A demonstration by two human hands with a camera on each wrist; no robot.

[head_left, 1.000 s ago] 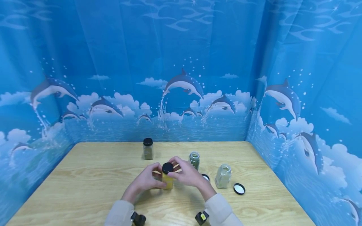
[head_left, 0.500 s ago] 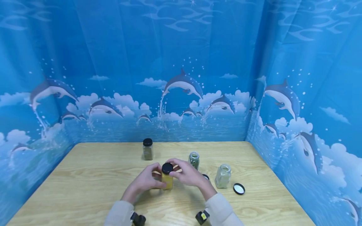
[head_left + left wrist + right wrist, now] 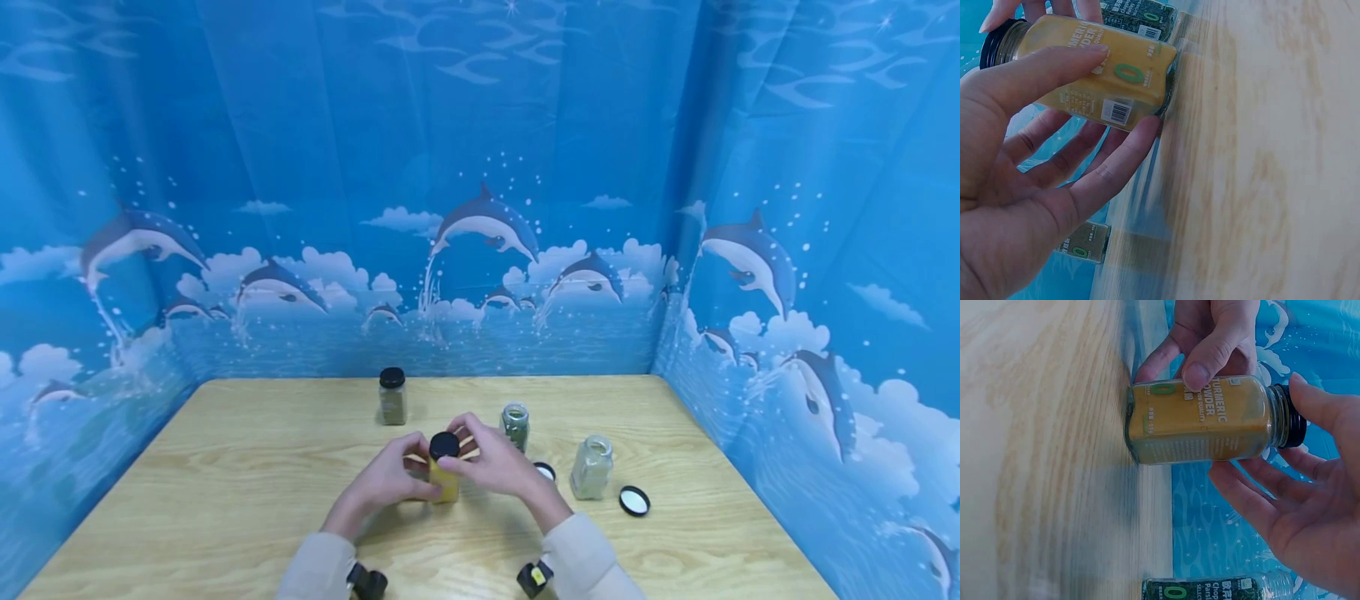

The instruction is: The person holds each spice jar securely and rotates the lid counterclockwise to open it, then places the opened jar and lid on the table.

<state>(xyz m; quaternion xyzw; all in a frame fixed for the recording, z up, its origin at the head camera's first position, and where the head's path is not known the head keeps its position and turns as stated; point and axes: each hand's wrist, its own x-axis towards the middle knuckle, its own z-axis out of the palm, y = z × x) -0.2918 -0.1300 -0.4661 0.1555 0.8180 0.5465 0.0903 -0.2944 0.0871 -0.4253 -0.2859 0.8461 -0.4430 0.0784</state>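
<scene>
A glass jar of turmeric powder (image 3: 1235,425) stands upright on the table between my hands. My left hand (image 3: 386,477) grips its body, thumb on the label side and fingers around the other side. On the neck sits a black lid (image 3: 444,445). The thumb and fingers of my right hand (image 3: 495,460) hold this lid at its edge, with other fingers beside the jar's shoulder. In the left wrist view the yellow jar (image 3: 1110,69) shows its barcode and green mark.
Behind my right hand stands a lidless jar of chopped parsley (image 3: 515,425). Farther right is a lidless pale jar (image 3: 592,471), with a black-rimmed lid (image 3: 634,501) beside it. Another lid (image 3: 546,472) lies partly behind my right wrist. A capped jar (image 3: 392,398) stands at the back left.
My right hand's fingers have shifted around the lid, first toward the jar's near right side and then back. My left hand and the jar have stayed in place.
</scene>
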